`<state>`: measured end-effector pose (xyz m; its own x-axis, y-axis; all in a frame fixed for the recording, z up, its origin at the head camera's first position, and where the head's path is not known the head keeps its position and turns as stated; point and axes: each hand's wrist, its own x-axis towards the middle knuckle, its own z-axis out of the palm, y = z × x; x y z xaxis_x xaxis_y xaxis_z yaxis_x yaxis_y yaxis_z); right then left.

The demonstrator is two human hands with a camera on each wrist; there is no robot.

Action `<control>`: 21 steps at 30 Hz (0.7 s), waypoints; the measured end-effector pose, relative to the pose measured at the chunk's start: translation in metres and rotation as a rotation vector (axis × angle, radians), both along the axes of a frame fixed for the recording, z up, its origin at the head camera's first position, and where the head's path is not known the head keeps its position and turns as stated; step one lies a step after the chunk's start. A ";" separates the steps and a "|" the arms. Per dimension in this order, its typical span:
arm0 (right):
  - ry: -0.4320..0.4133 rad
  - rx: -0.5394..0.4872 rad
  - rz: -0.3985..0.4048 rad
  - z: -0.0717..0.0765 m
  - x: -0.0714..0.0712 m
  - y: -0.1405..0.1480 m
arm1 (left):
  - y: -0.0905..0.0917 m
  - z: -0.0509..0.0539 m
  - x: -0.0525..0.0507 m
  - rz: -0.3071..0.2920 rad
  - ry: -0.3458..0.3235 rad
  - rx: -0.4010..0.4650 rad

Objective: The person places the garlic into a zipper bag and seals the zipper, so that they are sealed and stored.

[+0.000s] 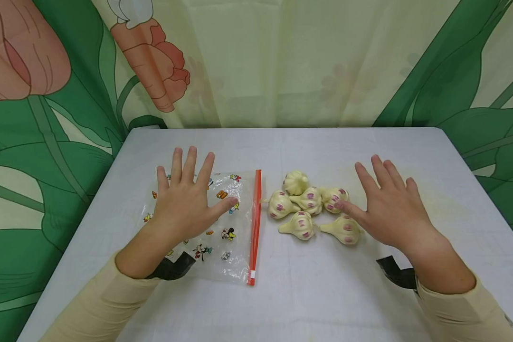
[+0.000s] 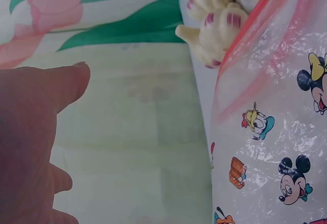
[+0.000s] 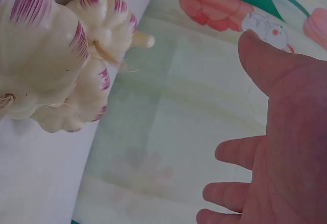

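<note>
In the head view my left hand (image 1: 183,207) hovers with spread fingers over a clear zip bag (image 1: 235,256) printed with small cartoon figures. A red zip strip (image 1: 255,223) runs along the bag's right edge; the bag looks flat. Several garlic bulbs (image 1: 301,225), cream with purple marks, lie in a cluster just right of it. My right hand (image 1: 391,209) is held up to the right of the garlic, its fingers straight and apart, holding nothing. Up close, the right wrist view shows a garlic bulb (image 3: 41,55) with purple streaks. Part of the bag is hidden beneath my left hand.
A white-covered table (image 1: 308,304) carries the bag and garlic. Behind its far edge hangs a pale curtain (image 1: 282,61) with large printed tulips and green leaves, which also shows at both sides. Black bands (image 1: 173,267) sit at both wrists.
</note>
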<state>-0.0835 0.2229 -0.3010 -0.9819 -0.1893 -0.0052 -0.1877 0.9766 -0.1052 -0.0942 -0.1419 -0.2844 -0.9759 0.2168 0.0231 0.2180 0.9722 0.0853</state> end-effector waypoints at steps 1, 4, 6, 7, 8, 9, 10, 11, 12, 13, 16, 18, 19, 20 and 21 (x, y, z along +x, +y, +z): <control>0.001 -0.001 0.000 0.000 0.000 0.000 | 0.000 0.000 0.000 -0.001 -0.004 0.002; 0.014 -0.011 0.005 0.000 0.001 -0.001 | 0.000 -0.001 0.000 -0.005 -0.008 0.014; 0.041 -0.030 0.019 0.000 0.002 -0.001 | 0.000 -0.003 0.001 -0.018 0.003 0.030; 0.057 -0.043 0.029 0.000 0.002 -0.002 | 0.000 -0.005 0.001 -0.031 0.017 0.038; 0.072 -0.058 0.041 0.000 0.003 -0.002 | 0.001 -0.007 0.002 -0.046 0.034 0.049; 0.085 -0.073 0.053 -0.001 0.003 -0.003 | 0.002 -0.009 0.002 -0.062 0.052 0.062; 0.094 -0.090 0.063 -0.001 0.004 -0.004 | 0.003 -0.011 0.003 -0.083 0.074 0.074; 0.097 -0.109 0.073 -0.001 0.004 -0.005 | 0.004 -0.014 0.004 -0.103 0.096 0.081; 0.098 -0.131 0.086 -0.002 0.005 -0.006 | 0.005 -0.017 0.005 -0.123 0.112 0.088; 0.092 -0.150 0.094 -0.002 0.005 -0.007 | 0.007 -0.019 0.006 -0.138 0.120 0.097; 0.076 -0.207 0.115 -0.004 0.009 -0.012 | 0.013 -0.027 0.008 -0.169 0.130 0.118; 0.073 -0.250 0.141 -0.006 0.012 -0.016 | 0.017 -0.032 0.009 -0.180 0.123 0.138; 0.074 -0.268 0.154 -0.007 0.013 -0.018 | 0.019 -0.034 0.009 -0.184 0.120 0.151; 0.076 -0.289 0.170 -0.009 0.014 -0.020 | 0.021 -0.036 0.009 -0.188 0.115 0.163; 0.075 -0.309 0.185 -0.010 0.015 -0.022 | 0.022 -0.039 0.010 -0.190 0.109 0.175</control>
